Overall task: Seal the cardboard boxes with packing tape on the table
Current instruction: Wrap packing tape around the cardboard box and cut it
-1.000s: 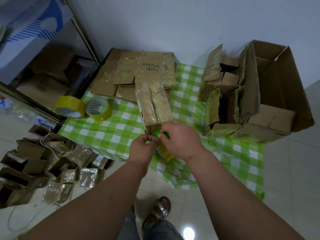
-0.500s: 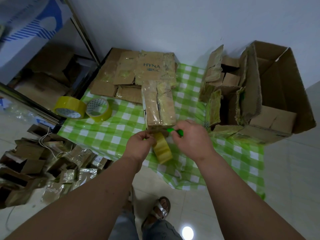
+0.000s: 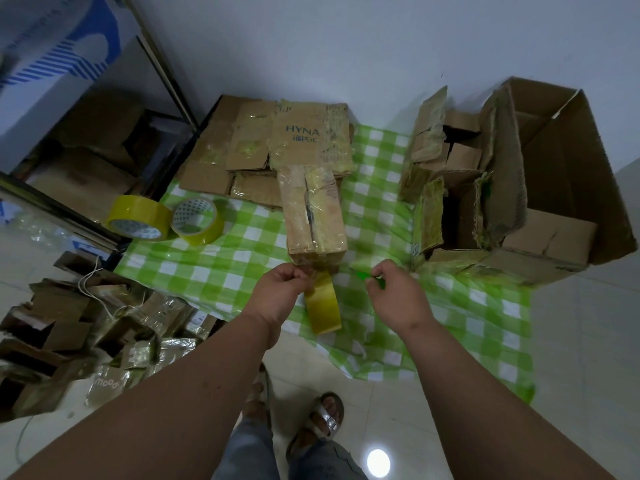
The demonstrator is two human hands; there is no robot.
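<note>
Cardboard box (image 3: 317, 216): narrow, oblong, brown corrugated board, its top flaps wrapped in glossy, wrinkled yellowish tape; lies lengthwise at the middle of the surface, near end at the front edge
Tape roll in use (image 3: 323, 303): yellow translucent packing tape, seen edge-on as a flat band, hanging just below the box's near end; whether its strip is attached to the box cannot be made out
Surface (image 3: 214, 271): covered by a shiny green-and-white checked plastic cloth, creased and drooping over the front edge
Spare tape rolls: two yellow rings side by side and touching at the left edge, one (image 3: 138, 218) on its side, one (image 3: 197, 220) tilted, patterned core visible
Flattened cartons (image 3: 277, 147): stacked at the back, one printed HYNA, patched with tape
Large open carton (image 3: 561, 174): right side, torn corrugated walls, smaller boxes inside partly hidden in shadow
Floor pile (image 3: 104, 327): crumpled taped boxes at left, cut off by the frame
Left hand (image 3: 280, 289): knuckles up, grip pinched together at the top of the hanging roll, fingertips hidden
Right hand (image 3: 398, 292): apart from the box, fingers curled, grip clamped on a small green object (image 3: 367, 276), blurred and mostly covered; its kind cannot be told
</note>
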